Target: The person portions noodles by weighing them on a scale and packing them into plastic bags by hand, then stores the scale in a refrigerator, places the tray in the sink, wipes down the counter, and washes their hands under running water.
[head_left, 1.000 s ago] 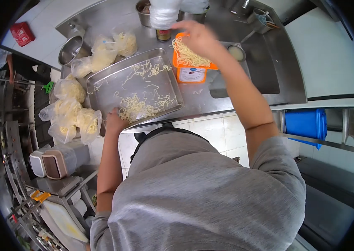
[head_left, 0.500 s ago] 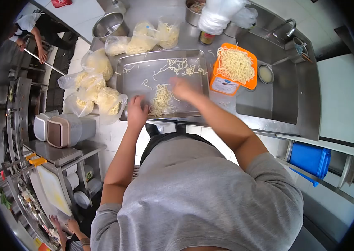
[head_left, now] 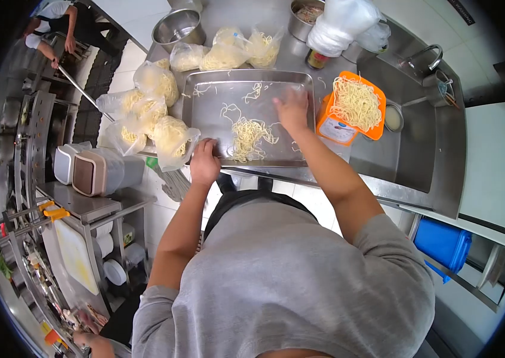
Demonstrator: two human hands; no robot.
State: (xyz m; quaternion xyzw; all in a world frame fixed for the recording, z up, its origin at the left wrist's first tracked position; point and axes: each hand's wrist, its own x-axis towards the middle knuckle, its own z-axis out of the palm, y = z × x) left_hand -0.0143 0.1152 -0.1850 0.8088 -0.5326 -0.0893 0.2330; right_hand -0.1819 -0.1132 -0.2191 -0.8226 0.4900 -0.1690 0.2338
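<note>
A metal tray [head_left: 205,131] holds a loose pile of noodles [head_left: 249,138] near its front edge and a few strands [head_left: 253,92] toward the back. My left hand [head_left: 205,160] rests at the tray's front left corner, its fingers bent over the rim; whether they pinch it is unclear. Over the tray's right part is my right hand [head_left: 292,108], blurred at the fingertips, with fingers spread and nothing visible in them. Right of the tray, an orange container [head_left: 337,132] is heaped with noodles [head_left: 355,102].
Bags of noodles [head_left: 173,136] line the tray's left and back sides. A metal pot [head_left: 178,28] stands behind them. The sink [head_left: 410,143] lies at the right. One person [head_left: 55,24] holds a long pole at upper left; another person's hand [head_left: 88,339] shows at lower left.
My right hand has moved right and toward the back of the tray. Most strands at the back are gone from there, and the front pile looks wider. The view has shifted.
</note>
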